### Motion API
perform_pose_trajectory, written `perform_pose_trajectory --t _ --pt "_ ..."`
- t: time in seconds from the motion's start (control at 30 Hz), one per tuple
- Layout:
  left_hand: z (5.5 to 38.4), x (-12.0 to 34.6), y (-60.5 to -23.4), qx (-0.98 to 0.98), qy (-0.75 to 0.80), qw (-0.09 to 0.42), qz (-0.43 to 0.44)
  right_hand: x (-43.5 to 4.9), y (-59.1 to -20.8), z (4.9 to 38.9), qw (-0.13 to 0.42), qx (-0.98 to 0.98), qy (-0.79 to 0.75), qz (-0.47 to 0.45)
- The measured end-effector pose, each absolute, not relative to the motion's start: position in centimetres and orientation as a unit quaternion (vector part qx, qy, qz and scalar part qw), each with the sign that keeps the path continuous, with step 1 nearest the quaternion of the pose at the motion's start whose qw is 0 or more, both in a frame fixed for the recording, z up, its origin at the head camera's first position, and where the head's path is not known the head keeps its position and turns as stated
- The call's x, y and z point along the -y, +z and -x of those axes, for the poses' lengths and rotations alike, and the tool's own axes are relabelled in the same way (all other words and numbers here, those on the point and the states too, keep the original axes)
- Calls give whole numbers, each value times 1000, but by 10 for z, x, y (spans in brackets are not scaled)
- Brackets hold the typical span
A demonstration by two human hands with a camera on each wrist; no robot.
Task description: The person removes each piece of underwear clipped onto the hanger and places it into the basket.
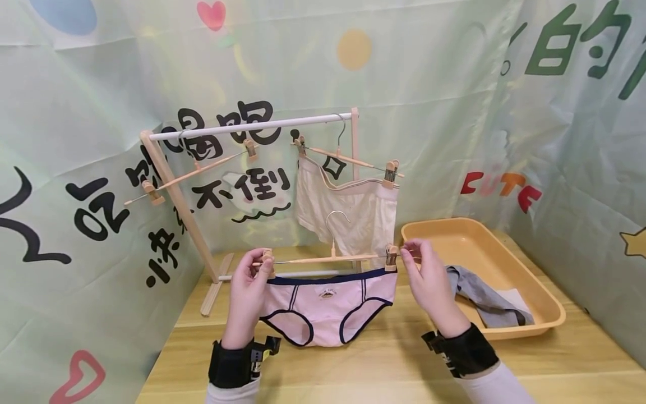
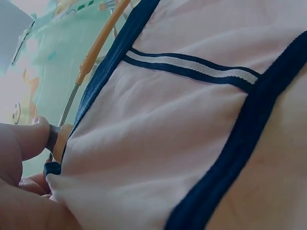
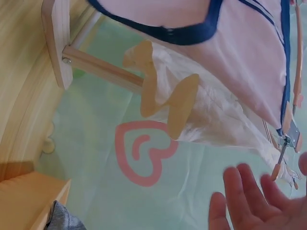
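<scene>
From where I stand, a person holds a wooden clip hanger (image 1: 333, 258) level in front of a small drying rack (image 1: 176, 196), with pink underpants (image 1: 323, 308) trimmed in navy hanging from it just over the bench (image 1: 343, 376); the left hand (image 1: 247, 292) pinches the left clip (image 1: 270, 256), thumb pressed against it, right where a corner of the waistband meets it; the right hand (image 1: 429, 280) is at the hanger's other end, its fingers loose and apart around the tip — whether they touch it I cannot tell; the right clip (image 1: 391, 258), just inside that tip, bites the other corner of the waistband; the hanger's metal hook stands up in front of cream underpants (image 1: 348, 210), which hang by two clips from a second hanger on the rack's white bar (image 1: 242, 126); a third hanger (image 1: 202, 171) hangs tilted at the bar's left end; to the right a yellow basin (image 1: 429, 235) sits on the bench, a grey cloth (image 1: 484, 297) crumpled inside it — and a pale green backdrop (image 1: 303, 67) with printed lettering and hearts closes in behind
</scene>
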State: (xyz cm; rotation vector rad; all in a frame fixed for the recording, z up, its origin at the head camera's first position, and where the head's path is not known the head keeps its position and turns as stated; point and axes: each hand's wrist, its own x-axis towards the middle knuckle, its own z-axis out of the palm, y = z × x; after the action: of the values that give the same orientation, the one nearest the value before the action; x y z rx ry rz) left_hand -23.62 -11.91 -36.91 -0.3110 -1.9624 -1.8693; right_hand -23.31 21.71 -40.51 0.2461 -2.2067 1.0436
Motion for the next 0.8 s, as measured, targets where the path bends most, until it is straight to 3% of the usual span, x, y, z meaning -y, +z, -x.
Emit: perform_pose_trajectory --t 0.2,0.8 --pt "240 120 -373 713 -669 178 110 -217 -404 233 265 866 410 -102" --pt "249 128 -381 732 -665 101 107 -217 -400 231 156 889 420 -91"
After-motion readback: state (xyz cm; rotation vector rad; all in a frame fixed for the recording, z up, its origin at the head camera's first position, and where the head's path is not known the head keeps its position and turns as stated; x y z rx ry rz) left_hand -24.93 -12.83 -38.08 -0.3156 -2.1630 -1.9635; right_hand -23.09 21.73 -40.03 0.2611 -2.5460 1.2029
